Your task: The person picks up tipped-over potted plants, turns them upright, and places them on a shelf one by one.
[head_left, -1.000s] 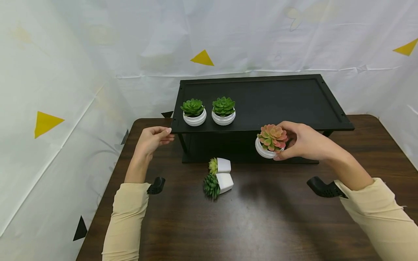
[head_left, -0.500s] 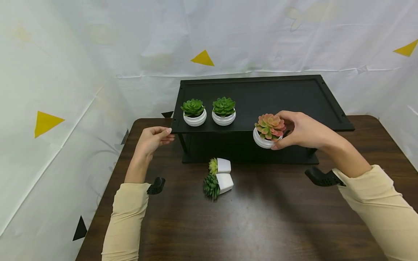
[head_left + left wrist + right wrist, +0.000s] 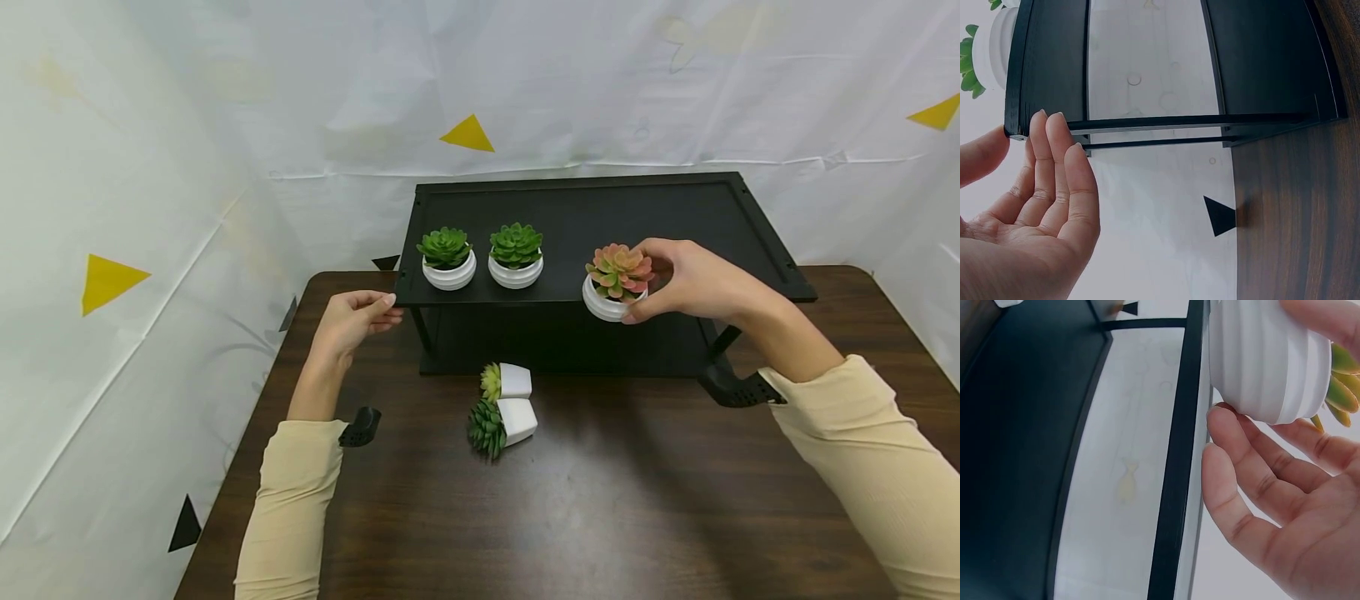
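My right hand [image 3: 697, 283] grips a potted succulent [image 3: 618, 271] with pink-tipped leaves by its round white pot, at the front edge of the black shelf [image 3: 645, 225]. In the right wrist view the ribbed pot [image 3: 1266, 362] sits between thumb and fingers; whether it touches the shelf I cannot tell. The left hand [image 3: 352, 325] pinches the shelf's front left corner, thumb above and fingers [image 3: 1041, 162] below. On the top board stand a green succulent [image 3: 447, 260] at left and another green succulent [image 3: 516, 257] beside it, both in round white pots.
Two small succulents lie on their sides on the brown wooden table [image 3: 450, 517] before the shelf: a light green one [image 3: 513, 381] and a dark green one [image 3: 516, 421], in white angular pots. White sheeting [image 3: 570, 92] rises behind and at the sides.
The right hand has raised the pink-tipped succulent and carried it away from me, from before the shelf to its top front edge. My left hand stays at the corner.
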`<state>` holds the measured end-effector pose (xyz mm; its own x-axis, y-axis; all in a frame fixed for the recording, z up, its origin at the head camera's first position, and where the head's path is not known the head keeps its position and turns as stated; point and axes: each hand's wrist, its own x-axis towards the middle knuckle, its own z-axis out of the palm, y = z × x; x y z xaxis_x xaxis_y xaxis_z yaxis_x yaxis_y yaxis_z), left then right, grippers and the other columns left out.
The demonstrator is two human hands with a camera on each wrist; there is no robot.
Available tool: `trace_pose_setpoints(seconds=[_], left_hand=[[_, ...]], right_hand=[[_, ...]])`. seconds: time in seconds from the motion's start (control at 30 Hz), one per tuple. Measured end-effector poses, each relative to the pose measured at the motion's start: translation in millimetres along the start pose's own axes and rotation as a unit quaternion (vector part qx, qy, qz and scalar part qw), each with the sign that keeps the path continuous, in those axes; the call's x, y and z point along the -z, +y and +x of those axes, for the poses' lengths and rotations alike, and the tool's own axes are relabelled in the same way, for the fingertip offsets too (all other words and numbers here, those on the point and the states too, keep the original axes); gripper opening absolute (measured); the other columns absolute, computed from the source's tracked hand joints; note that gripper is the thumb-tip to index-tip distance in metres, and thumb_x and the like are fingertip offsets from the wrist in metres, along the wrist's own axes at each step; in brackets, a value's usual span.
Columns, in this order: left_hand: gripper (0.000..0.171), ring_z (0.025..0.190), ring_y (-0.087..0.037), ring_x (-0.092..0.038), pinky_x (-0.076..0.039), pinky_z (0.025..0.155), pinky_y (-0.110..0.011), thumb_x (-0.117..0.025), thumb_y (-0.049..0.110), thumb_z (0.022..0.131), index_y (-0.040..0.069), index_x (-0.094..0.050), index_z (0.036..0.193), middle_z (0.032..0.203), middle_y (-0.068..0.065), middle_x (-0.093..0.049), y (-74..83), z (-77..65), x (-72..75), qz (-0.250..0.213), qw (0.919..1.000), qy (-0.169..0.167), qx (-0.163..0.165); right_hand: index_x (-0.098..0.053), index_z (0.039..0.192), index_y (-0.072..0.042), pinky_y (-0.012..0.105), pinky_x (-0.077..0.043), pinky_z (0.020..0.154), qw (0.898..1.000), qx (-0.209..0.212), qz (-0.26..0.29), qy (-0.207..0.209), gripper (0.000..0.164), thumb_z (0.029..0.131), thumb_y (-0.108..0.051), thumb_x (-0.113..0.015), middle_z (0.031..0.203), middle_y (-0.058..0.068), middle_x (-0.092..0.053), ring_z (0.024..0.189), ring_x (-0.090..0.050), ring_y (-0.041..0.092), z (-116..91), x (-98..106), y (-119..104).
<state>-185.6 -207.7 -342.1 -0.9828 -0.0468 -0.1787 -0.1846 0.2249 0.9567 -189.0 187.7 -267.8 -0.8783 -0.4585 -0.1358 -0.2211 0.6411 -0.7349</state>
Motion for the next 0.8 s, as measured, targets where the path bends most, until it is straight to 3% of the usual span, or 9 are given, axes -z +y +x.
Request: trace_pose_setpoints(seconds=[0.53, 0.8], left_hand=[[0.031, 0.074, -0.009, -0.063, -0.052, 0.078, -0.029, -0.055, 0.014, 0.093, -0.009, -0.056, 0.113, 0.079, 0.002, -0.063, -1.0, 0.3, 0.1, -0.003, 1.0000, 0.001, -0.002], [0.031, 0.074, -0.010, -0.063, -0.052, 0.077, -0.027, -0.055, 0.015, 0.093, -0.008, -0.056, 0.113, 0.079, 0.002, -0.063, -0.3, 0.3, 0.0, 0.003, 1.0000, 0.001, -0.001]], right_hand=[[-0.052, 0.110, -0.002, 0.030, -0.045, 0.068, 1.000, -0.020, 0.003, 0.008, 0.048, 0.072, -0.014, -0.078, 0.089, 0.010, -0.057, 0.080, -0.049, 0.022, 17, 5, 2], [-0.051, 0.115, -0.001, 0.032, -0.044, 0.070, 1.000, -0.023, 0.003, 0.006, 0.055, 0.071, -0.018, -0.079, 0.094, 0.010, -0.057, 0.084, -0.050, 0.022, 24, 5, 1]])
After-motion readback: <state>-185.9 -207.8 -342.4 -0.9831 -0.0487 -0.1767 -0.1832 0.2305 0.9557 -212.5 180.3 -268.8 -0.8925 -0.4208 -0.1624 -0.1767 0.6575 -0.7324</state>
